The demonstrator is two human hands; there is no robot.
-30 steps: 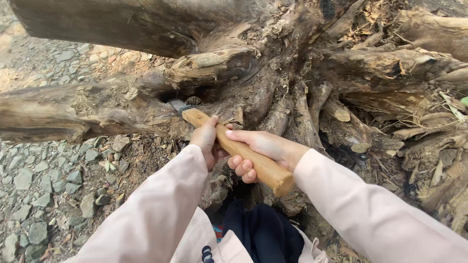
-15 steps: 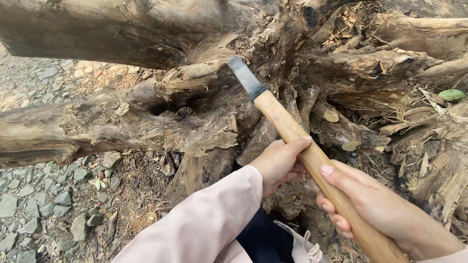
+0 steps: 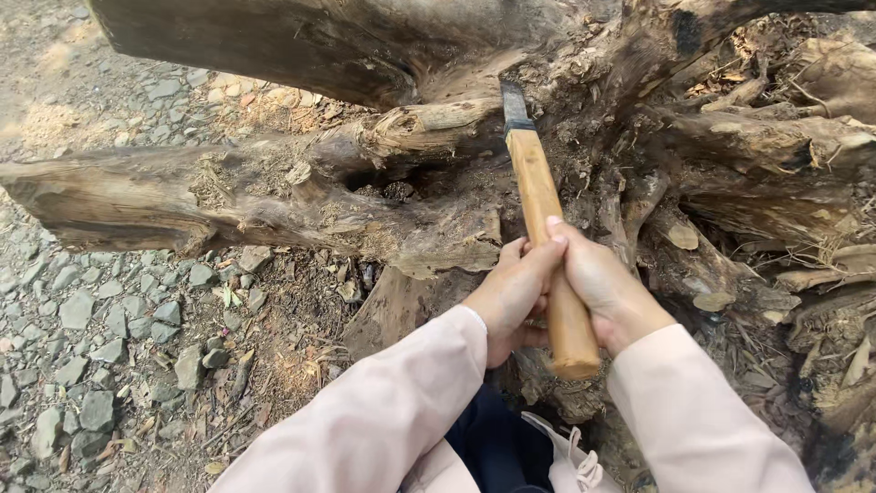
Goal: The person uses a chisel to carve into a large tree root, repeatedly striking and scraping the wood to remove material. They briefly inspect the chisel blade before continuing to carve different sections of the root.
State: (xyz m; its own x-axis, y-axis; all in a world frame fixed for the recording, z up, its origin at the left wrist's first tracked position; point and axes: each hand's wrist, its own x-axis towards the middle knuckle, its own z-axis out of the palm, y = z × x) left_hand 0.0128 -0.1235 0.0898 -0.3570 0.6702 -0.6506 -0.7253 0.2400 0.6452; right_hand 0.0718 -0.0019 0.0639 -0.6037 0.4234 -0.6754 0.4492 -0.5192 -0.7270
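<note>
While both hands grip it, the wooden-handled chisel [image 3: 547, 246] stands nearly upright against the uprooted stump [image 3: 639, 164], its dark steel blade [image 3: 515, 105] pressed into the pale, splintered wood just below the large overhanging trunk section [image 3: 301, 46]. Half a second ago the tool lay slanted, blade pointing up and to the left, clear of the wood, with the hands spaced apart along the handle; now the blade tip meets the stump and the hands sit together at the lower end of the handle, which reads as a fresh strike or prying placement at a point further right than one second ago. Left hand [image 3: 513, 294] is clenched around the handle on the stump's near side, fingers wrapped; right hand [image 3: 607, 290] is clenched on the opposite face of the handle, touching the left. Pale pink sleeves [image 3: 401, 402] cover both forearms. Left of the stump, a horizontal root limb [image 3: 182, 196] extends outward over grey gravel [image 3: 82, 365] with dry leaf scraps; right of the stump's centre, tangled roots [image 3: 776, 183] and bark flakes lie close together
</note>
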